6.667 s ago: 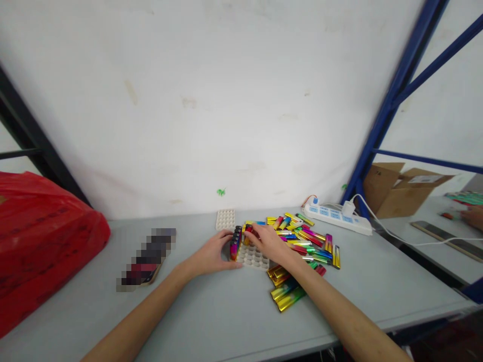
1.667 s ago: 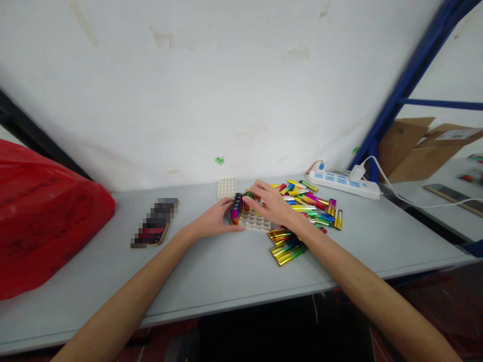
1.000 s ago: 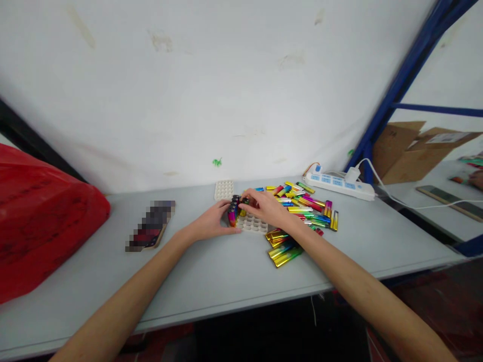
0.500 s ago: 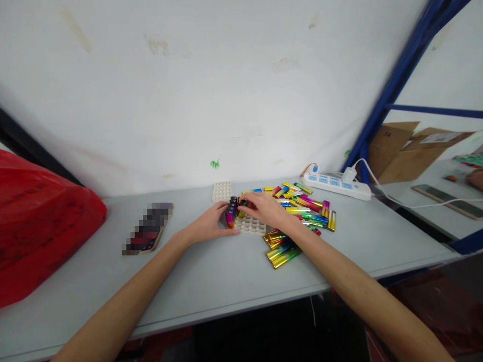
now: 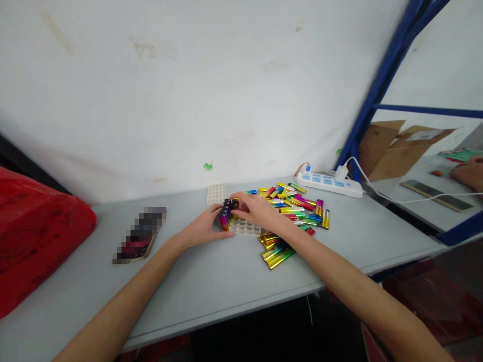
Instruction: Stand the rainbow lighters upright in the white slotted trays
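A white tray with rows of holes (image 5: 247,229) lies on the table in front of me. Several shiny lighters with black tops (image 5: 225,220) stand upright in its left end. My left hand (image 5: 204,229) grips that end, thumb along the front edge and fingers behind the standing lighters. With fingers pinched together, my right hand (image 5: 257,209) is over the tray at a black-topped lighter (image 5: 234,204), which the fingers partly hide. To the right of the tray lies a loose pile of metallic, many-coloured lighters (image 5: 302,210), partly behind my right forearm.
A second white holed tray (image 5: 216,193) lies near the wall. A blurred-out phone (image 5: 140,236) and a red plastic bag (image 5: 41,236) are on the left. At the back right are a power strip (image 5: 328,183), a blue frame post (image 5: 377,90) and a cardboard box (image 5: 396,148).
The whole view has shifted slightly to the right. My right fingers have drawn a little closer to the standing lighters, and my left hand keeps its place at the tray. A person's hand now shows at far right.
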Demonstrator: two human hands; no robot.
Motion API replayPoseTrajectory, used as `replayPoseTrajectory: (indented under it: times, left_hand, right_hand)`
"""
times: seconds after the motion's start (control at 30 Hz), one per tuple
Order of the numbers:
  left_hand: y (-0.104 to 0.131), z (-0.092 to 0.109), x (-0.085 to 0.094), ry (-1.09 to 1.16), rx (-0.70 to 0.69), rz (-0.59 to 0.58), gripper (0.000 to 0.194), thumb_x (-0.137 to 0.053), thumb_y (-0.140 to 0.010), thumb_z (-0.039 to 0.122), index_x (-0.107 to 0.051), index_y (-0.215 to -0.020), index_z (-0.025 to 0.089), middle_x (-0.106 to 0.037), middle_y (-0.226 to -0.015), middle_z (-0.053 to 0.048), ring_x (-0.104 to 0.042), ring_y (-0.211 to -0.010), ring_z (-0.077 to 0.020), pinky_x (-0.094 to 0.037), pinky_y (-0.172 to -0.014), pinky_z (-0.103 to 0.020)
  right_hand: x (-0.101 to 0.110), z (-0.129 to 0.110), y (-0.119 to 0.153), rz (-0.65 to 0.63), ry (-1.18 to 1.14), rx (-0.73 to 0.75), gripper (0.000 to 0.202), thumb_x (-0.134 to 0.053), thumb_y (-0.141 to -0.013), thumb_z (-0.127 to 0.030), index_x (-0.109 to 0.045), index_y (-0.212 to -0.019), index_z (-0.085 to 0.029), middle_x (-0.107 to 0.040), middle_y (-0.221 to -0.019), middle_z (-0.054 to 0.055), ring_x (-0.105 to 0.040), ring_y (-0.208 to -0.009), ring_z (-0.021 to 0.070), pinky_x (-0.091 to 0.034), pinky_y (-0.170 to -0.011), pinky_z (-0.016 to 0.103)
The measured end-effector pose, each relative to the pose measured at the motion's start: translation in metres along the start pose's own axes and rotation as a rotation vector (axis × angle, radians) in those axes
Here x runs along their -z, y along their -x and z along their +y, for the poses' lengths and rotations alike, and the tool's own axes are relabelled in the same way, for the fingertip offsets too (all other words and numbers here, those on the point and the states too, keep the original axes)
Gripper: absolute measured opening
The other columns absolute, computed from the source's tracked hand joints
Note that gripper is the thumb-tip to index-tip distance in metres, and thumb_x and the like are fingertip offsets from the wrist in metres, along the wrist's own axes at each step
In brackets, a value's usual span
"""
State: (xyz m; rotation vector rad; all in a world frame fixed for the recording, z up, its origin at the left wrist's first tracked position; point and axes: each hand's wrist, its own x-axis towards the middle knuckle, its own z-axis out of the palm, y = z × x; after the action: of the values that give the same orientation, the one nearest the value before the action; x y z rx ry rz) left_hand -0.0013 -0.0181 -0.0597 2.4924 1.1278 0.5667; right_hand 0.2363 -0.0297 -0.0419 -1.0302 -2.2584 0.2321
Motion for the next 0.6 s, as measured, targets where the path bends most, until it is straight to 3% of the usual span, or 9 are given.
replayPoseTrajectory:
  times: [0.17,0.33,0.43,0.53,0.6]
  left_hand:
    - [0.000,0.002,0.001,0.004,-0.013,0.022,0.085,-0.084,-0.070,0.063,-0.061,-0.138,0.018,-0.060,-0.143,-0.017,-0.060,-0.130,-0.0396,-0.046,-0.117,-0.053]
    - [0.000,0.004,0.002,0.001,0.011,0.020,0.085,-0.083,-0.068,0.066,-0.063,-0.136,0.018,-0.061,-0.143,-0.018,-0.059,-0.130,-0.0424,-0.047,-0.116,-0.055]
    - [-0.001,0.004,0.003,-0.014,0.021,0.012,0.085,-0.081,-0.068,0.068,-0.064,-0.135,0.018,-0.061,-0.143,-0.019,-0.060,-0.129,-0.0430,-0.048,-0.115,-0.055]
    - [-0.001,0.002,0.003,-0.025,0.025,0.007,0.086,-0.081,-0.068,0.069,-0.063,-0.136,0.019,-0.062,-0.142,-0.018,-0.060,-0.130,-0.0431,-0.048,-0.116,-0.054]
    - [-0.001,0.000,0.002,-0.022,0.024,0.012,0.086,-0.082,-0.068,0.068,-0.063,-0.136,0.020,-0.062,-0.142,-0.018,-0.060,-0.130,-0.0433,-0.048,-0.116,-0.054]
  right_hand:
    - [0.011,0.008,-0.003,0.105,-0.029,-0.036,0.029,-0.052,-0.107,-0.039,-0.060,-0.128,-0.022,-0.073,-0.090,0.002,-0.067,-0.081,0.0168,-0.046,-0.076,0.027]
    - [0.028,0.063,0.002,0.215,0.193,-0.140,0.027,-0.043,-0.107,-0.023,-0.068,-0.114,-0.014,-0.070,-0.114,0.015,-0.065,-0.106,0.0231,-0.047,-0.098,0.034]
    - [0.035,0.096,0.012,0.096,0.306,-0.218,0.036,-0.061,-0.099,-0.027,-0.064,-0.131,-0.010,-0.057,-0.142,0.023,-0.054,-0.133,0.0302,-0.040,-0.113,0.041]
    - [0.039,0.108,0.018,-0.095,0.318,-0.314,0.040,-0.055,-0.104,-0.038,-0.067,-0.129,-0.009,-0.065,-0.132,0.023,-0.061,-0.126,0.0315,-0.043,-0.110,0.043]
    - [0.041,0.108,0.018,-0.154,0.300,-0.320,0.041,-0.051,-0.105,-0.041,-0.069,-0.126,-0.010,-0.071,-0.122,0.021,-0.066,-0.116,0.0301,-0.046,-0.106,0.042]
